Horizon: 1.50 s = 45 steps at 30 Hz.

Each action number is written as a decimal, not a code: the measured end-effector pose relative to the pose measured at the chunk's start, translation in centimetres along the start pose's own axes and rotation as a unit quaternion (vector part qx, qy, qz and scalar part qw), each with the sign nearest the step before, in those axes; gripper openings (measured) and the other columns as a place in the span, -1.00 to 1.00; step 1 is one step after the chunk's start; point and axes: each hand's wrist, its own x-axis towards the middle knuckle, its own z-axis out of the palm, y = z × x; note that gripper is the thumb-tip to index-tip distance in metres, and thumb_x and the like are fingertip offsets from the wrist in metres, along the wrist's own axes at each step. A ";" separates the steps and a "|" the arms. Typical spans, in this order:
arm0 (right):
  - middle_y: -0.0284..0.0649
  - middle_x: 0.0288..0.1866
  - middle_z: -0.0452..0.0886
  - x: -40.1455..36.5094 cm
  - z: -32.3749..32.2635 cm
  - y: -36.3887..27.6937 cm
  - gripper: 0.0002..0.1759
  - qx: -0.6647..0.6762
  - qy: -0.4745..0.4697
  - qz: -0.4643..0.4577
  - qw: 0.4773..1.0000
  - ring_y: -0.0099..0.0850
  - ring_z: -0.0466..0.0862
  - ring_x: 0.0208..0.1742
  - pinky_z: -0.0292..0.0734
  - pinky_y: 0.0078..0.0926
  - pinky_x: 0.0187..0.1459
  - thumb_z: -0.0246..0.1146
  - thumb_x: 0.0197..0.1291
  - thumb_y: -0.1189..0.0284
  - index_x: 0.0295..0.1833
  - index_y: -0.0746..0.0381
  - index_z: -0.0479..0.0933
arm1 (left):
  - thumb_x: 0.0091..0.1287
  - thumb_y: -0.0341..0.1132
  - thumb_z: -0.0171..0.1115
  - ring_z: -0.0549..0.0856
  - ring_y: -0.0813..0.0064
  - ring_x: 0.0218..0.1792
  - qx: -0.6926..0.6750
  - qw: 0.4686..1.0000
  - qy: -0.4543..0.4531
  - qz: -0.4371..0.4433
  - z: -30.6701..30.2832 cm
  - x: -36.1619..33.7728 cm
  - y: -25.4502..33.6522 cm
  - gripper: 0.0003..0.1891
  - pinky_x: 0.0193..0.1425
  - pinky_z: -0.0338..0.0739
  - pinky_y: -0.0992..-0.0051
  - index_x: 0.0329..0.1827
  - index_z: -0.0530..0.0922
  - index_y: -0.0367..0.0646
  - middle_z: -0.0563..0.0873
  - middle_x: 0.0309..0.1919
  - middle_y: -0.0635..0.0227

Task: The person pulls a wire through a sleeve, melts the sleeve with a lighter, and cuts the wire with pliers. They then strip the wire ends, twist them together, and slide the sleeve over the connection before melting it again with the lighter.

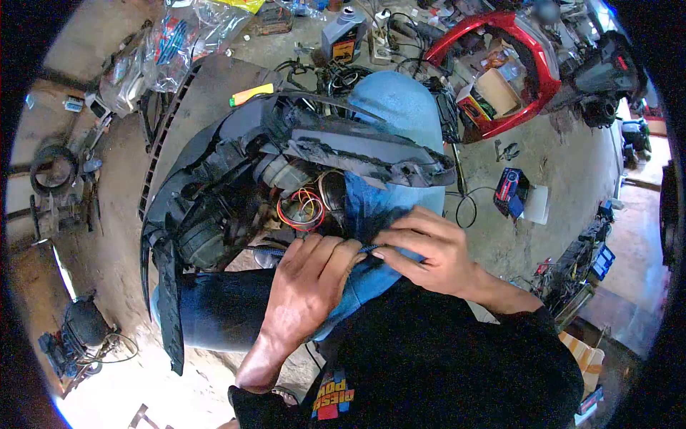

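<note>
A thin dark-blue sleeved cable (368,249) runs between my two hands, just above my lap. My left hand (307,275) is closed over it, knuckles up, with the fingertips hidden. From the other side my right hand (429,250) pinches the cable between thumb and fingers, close to the left hand. Across my knees rests a black plastic vehicle fairing (329,146) with round dark housings (204,243) on its inner side. A loose loop of red and yellow wires (300,209) hangs inside it, just beyond my left hand.
A red plastic frame (547,86) lies on the floor at upper right, around an open cardboard box (496,93). Nearby are a grey oil bottle (344,36), pliers (507,151) and a blue box (509,191). A green-and-orange item (251,95) sits behind the fairing.
</note>
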 end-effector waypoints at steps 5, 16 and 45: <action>-0.20 -0.21 0.73 -0.2 -0.4 0.1 -0.79 0.002 0.011 -0.002 1.000 -0.26 0.74 -0.23 0.67 -0.33 -0.17 0.56 0.10 0.53 -0.12 0.27 0.77 | 0.24 -0.42 0.48 0.69 0.24 -0.18 -0.024 0.999 0.031 -0.006 -0.2 0.2 0.2 -0.71 -0.06 0.60 0.28 0.02 0.68 -0.17 0.69 -0.22 0.30; -0.22 -0.25 0.73 -0.2 -1.1 0.8 -0.79 0.032 0.007 0.008 0.999 -0.29 0.74 -0.27 0.65 -0.36 -0.22 0.57 0.09 0.55 -0.12 0.26 0.79 | 0.23 -0.44 0.47 0.69 0.22 -0.14 -0.039 0.999 0.010 -0.022 -0.7 0.0 0.1 -0.67 -0.01 0.62 0.25 0.08 0.69 -0.17 0.70 -0.18 0.29; -0.30 -0.47 0.62 1.7 -0.2 0.2 -0.85 0.166 -0.084 0.141 0.972 -0.52 0.53 -0.47 0.33 -0.48 -0.45 0.54 0.19 0.50 -0.13 0.29 0.81 | 0.12 -0.46 0.43 0.68 0.29 -0.08 -0.005 1.000 0.001 -0.003 -1.3 -0.3 -0.2 -0.54 0.04 0.65 0.28 0.16 0.71 -0.14 0.74 -0.11 0.34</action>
